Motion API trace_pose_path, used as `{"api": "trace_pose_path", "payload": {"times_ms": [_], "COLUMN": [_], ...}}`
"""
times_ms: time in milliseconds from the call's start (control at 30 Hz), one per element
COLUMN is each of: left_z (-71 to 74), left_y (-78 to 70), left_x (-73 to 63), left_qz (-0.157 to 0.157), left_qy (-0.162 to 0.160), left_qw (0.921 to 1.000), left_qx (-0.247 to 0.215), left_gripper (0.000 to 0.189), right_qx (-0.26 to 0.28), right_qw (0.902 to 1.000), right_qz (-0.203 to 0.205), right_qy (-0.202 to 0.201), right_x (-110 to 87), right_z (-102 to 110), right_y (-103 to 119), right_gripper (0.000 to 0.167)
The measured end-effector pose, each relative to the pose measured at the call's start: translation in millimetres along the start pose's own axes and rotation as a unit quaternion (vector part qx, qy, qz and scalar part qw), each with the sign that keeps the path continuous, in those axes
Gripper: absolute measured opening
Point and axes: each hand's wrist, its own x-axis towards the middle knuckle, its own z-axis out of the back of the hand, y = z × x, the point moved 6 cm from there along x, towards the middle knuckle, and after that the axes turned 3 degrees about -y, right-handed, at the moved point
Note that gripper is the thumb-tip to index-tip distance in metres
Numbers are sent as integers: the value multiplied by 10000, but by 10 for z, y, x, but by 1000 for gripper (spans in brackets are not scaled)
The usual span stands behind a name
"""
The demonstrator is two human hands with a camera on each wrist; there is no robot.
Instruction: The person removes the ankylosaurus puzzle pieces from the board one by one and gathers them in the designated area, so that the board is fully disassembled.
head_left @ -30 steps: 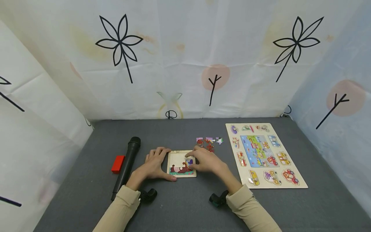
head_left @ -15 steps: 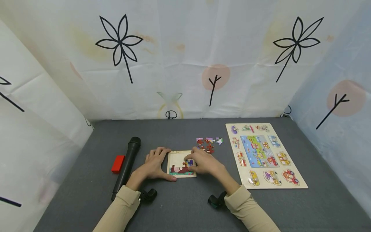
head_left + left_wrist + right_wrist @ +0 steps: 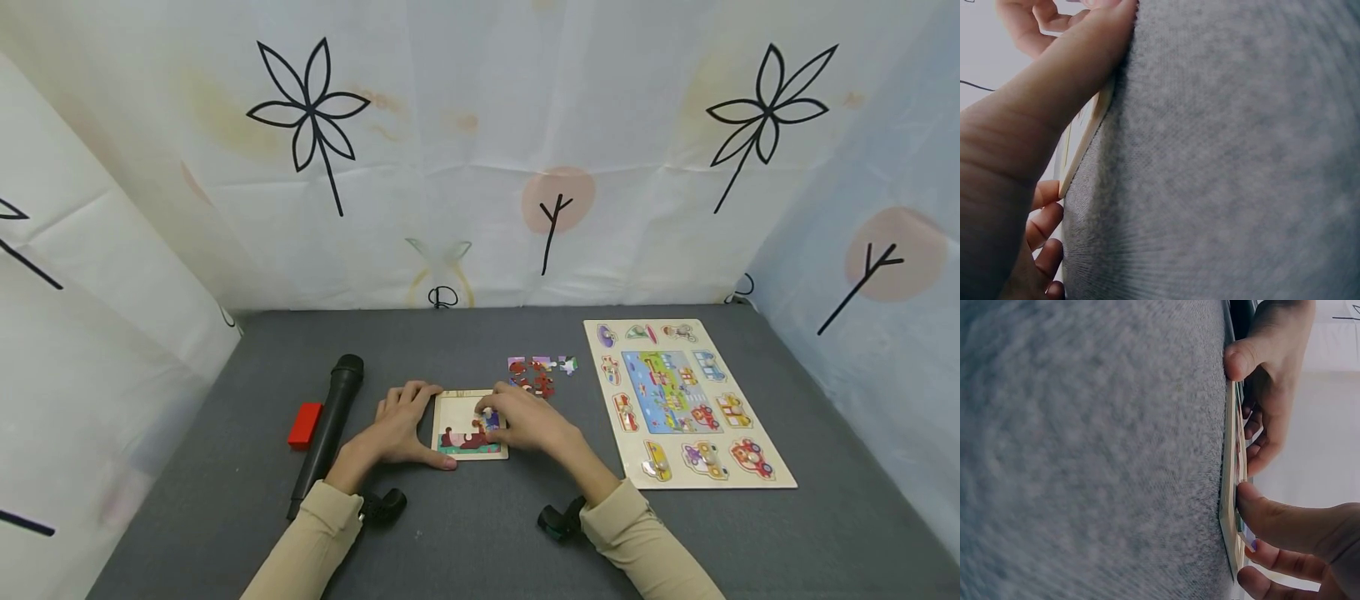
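A small wooden jigsaw tray (image 3: 453, 410) lies flat on the grey table, with joined pieces (image 3: 461, 442) along its near side. My left hand (image 3: 400, 423) holds the tray at its left, thumb on the near edge and fingertips at the far left corner. Over the tray's right part, my right hand (image 3: 529, 419) pinches a purplish puzzle piece (image 3: 1249, 540) between thumb and fingers. That piece sits slightly tilted above the tray in the right wrist view; the hand partly covers it. Several loose jigsaw pieces (image 3: 542, 367) lie just beyond the right hand.
On the left lie a black microphone (image 3: 327, 433) and a red block (image 3: 305, 425). A large wooden peg puzzle board (image 3: 609, 379) is at the right. Patterned white cloth (image 3: 480, 150) hangs behind and beside the table (image 3: 465, 542).
My right hand has shifted slightly left over the tray, still pinching the puzzle piece. The left hand and the tray stay where they were.
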Motion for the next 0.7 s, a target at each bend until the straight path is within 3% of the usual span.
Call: {"api": "trace_pose_path", "payload": {"times_ms": [700], "left_z": [6], "left_y": [-5], "left_x": [-11], "left_qz": [-14], "left_qy": [43], "left_qw": [10000], "left_qx": [-23], "left_gripper": [118], "right_qx": [14], "right_qw": [10000], "right_qz": [-16], "right_qy": [-70], "right_x": [-15], "right_z": [10], "right_y": [6], "right_gripper": [36]}}
